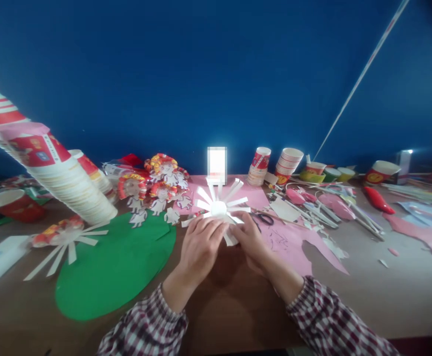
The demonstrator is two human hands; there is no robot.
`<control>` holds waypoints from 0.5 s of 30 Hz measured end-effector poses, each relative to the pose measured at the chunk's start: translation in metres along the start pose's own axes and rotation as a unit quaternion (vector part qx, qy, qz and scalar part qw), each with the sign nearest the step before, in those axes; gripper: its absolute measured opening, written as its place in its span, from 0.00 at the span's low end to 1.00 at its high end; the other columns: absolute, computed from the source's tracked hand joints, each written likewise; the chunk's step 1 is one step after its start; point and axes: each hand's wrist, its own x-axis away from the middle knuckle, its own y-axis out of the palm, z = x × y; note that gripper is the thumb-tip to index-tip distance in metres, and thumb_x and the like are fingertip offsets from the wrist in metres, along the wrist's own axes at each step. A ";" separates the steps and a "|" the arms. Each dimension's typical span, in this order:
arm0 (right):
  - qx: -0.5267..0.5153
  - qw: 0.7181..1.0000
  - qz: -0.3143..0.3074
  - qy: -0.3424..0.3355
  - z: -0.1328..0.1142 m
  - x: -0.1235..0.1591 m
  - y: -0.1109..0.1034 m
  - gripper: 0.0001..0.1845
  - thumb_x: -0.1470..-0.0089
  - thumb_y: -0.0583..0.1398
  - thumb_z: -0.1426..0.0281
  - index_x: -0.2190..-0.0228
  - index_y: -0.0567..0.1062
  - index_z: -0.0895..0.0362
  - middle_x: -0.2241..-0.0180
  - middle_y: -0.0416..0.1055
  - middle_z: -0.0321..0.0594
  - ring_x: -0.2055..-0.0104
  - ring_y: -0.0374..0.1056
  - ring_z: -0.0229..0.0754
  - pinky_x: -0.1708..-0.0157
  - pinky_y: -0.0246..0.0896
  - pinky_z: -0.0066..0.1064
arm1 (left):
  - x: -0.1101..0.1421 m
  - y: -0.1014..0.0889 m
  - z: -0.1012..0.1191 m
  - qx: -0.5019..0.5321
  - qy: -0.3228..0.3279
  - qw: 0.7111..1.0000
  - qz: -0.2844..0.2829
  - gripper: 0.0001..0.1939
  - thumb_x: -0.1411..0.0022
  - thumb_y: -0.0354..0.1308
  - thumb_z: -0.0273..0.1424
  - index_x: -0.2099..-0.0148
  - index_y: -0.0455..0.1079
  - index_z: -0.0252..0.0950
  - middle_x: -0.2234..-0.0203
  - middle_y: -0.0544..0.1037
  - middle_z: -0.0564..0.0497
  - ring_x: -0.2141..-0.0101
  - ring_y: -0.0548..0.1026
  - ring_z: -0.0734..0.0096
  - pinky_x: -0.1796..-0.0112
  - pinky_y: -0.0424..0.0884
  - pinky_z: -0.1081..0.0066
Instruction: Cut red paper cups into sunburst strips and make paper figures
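Both my hands are at a white paper cup cut into strips [218, 209], in the middle of the head view. Its strips spread outward like rays around a round base. My left hand [201, 243] grips it from the near left side, with the fingers over the lower strips. From the right, my right hand [250, 238] has its fingers closed on strips at the lower right. The fingertips partly hide the near strips. Just beyond my right hand, scissors with dark handles [264, 218] lie on pink paper [288, 247].
A green paper oval [115, 272] lies at left, with another cut cup [71, 241] overlapping its edge. A tall cup stack [71, 180] leans there. Paper lion figures [160, 190] sit behind. Shorter cup stacks [289, 163] and a red marker-like object [379, 199] are at right.
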 end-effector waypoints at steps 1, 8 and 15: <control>-0.013 1.000 -0.012 -0.007 0.000 0.000 0.000 0.16 0.51 0.58 0.65 0.59 0.65 0.54 0.83 0.63 0.25 0.84 0.58 0.34 0.84 0.53 0.23 | -0.001 0.000 -0.001 -0.009 -0.005 1.000 -0.001 0.19 0.36 0.50 0.23 0.45 0.70 0.40 0.52 0.77 0.46 0.50 0.70 0.57 0.45 0.56 0.56; -0.059 0.998 0.010 -0.017 -0.007 0.004 0.002 0.14 0.51 0.61 0.62 0.63 0.70 0.56 0.78 0.64 0.30 0.80 0.59 0.33 0.82 0.55 0.22 | 0.000 -0.006 0.005 -0.012 0.038 0.993 0.107 0.19 0.41 0.54 0.20 0.47 0.69 0.38 0.57 0.78 0.46 0.54 0.72 0.60 0.50 0.64 0.59; -0.128 0.991 0.016 -0.023 -0.014 0.005 0.000 0.15 0.49 0.62 0.59 0.63 0.72 0.55 0.73 0.67 0.34 0.75 0.62 0.34 0.77 0.58 0.24 | 0.002 0.001 0.012 0.180 -0.084 0.966 0.167 0.16 0.39 0.53 0.22 0.48 0.67 0.36 0.56 0.75 0.43 0.53 0.72 0.63 0.51 0.68 0.62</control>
